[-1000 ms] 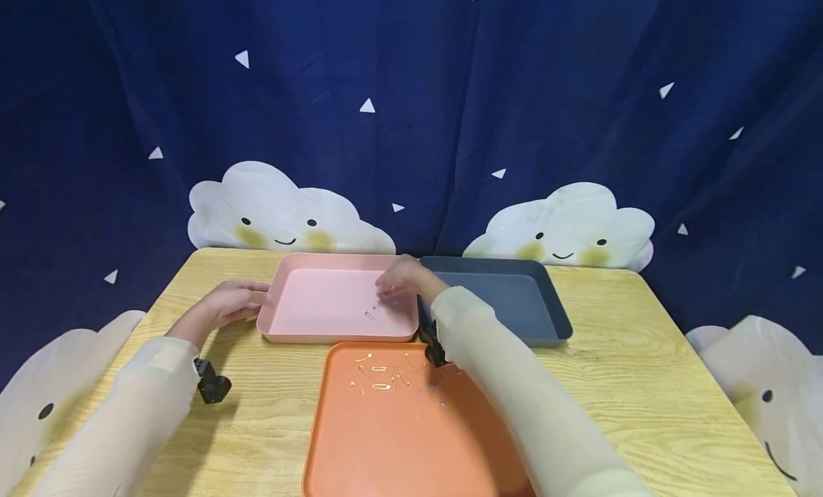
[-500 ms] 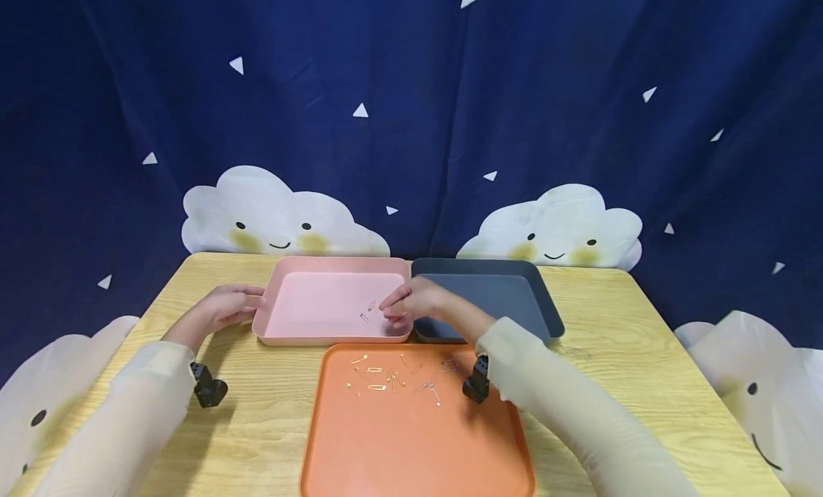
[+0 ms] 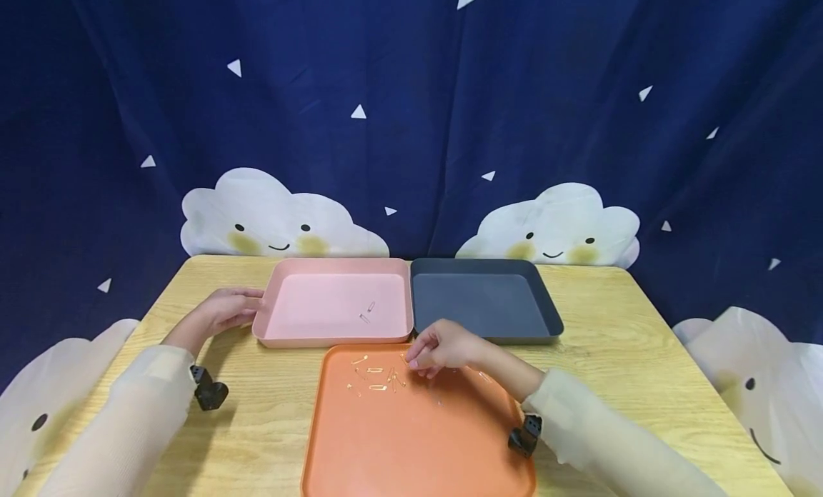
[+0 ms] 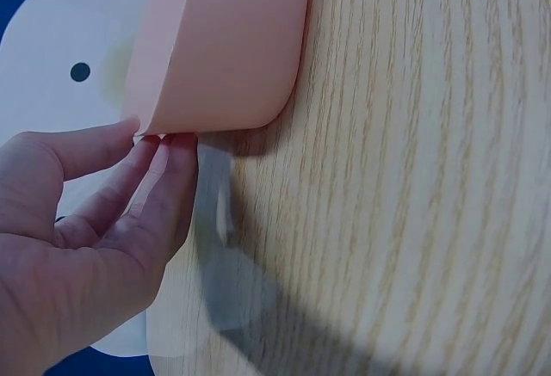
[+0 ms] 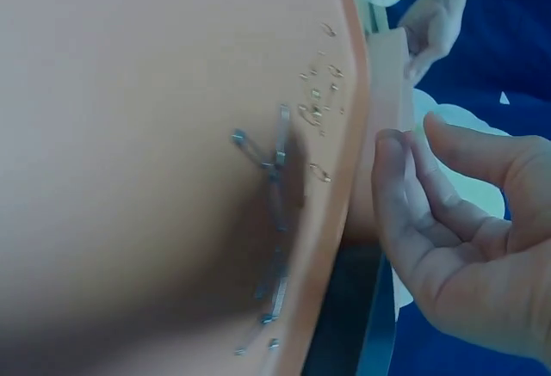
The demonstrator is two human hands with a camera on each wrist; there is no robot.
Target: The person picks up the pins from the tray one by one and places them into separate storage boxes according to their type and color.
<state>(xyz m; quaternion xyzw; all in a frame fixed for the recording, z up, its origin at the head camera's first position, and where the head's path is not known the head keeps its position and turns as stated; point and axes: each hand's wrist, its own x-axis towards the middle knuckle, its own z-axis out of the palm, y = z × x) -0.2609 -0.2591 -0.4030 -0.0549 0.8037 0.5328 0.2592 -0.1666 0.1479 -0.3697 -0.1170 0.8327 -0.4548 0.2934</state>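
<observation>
My left hand [image 3: 252, 304] rests with straight fingers against the left rim of the pink tray [image 3: 308, 336]; in the left wrist view its fingertips [image 4: 172, 157] touch the tray's corner [image 4: 224, 40]. Two small safety pins [image 3: 368, 312] lie inside the pink tray. My right hand [image 3: 419, 361] hovers over the far edge of the orange tray [image 3: 411, 440], its fingers loosely bent and holding nothing. Silver pins [image 5: 274, 165] lie on the orange tray just below that hand [image 5: 409, 135]. Several gold pins [image 3: 376, 377] are scattered to its left.
A dark grey tray [image 3: 546, 311] stands beside the pink one with nothing in it. All three trays sit on a wooden table [image 3: 643, 354] before a blue curtain with cloud figures. A small black camera mount [image 3: 208, 393] hangs at my left wrist.
My right hand has drawn back from the pink tray to the far edge of the orange tray, leaving a second pin in the pink tray. The left hand has stayed put.
</observation>
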